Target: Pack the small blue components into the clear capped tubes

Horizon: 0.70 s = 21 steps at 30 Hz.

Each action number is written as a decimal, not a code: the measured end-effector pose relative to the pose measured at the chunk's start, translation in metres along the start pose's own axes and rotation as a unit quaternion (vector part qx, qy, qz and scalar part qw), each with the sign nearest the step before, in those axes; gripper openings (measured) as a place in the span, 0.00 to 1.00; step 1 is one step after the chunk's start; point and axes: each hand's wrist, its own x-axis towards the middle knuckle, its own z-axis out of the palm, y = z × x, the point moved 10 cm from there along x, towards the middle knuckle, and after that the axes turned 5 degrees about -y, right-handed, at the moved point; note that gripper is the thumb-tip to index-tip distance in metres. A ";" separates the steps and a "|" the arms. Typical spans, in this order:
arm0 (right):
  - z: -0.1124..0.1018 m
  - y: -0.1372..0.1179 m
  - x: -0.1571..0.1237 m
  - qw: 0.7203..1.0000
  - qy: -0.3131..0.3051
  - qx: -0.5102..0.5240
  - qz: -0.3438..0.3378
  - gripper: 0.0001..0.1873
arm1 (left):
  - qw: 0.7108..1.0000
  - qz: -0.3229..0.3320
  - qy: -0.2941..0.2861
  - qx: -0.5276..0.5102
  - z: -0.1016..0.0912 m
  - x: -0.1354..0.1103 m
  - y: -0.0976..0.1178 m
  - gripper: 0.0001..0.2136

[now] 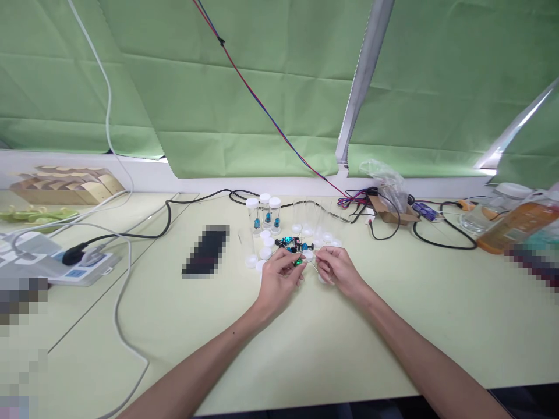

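Evidently, the small green piece (298,262) is held in the left hand (282,273), just above the near edge of a cluster of black and blue parts (290,243) on the tabletop (209,337). Thumb and forefinger pinch it with almost no gap, presumably because so small an item allows only a fingertip grip. The right hand (338,270) faces it, close but apart, its fingertips drawn together beside a thin rod (313,266); whether they grip the rod cannot be told at this scale. Bringing both hands to the centre appears intended to keep fine work in direct view. Three capped tubes (252,216) with blue contents stand upright left of the cluster, loose white caps (265,253) lie nearer, and clear tubes (308,214) stand behind and to the right; this grouping seems chosen for short reaches. A dark object (207,251) lies well apart, leftward.
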 end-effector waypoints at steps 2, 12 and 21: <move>0.001 -0.003 0.000 1.000 0.004 -0.018 -0.013 0.18 | 1.000 -0.018 0.001 -0.022 0.000 0.001 -0.003 0.10; -0.005 -0.020 -0.003 0.980 0.062 -0.156 -0.103 0.16 | 0.987 -0.094 0.018 -0.127 -0.003 0.006 -0.013 0.11; -0.006 -0.030 -0.008 0.951 0.073 -0.258 -0.154 0.10 | 0.977 -0.131 0.008 -0.168 0.001 0.007 -0.021 0.11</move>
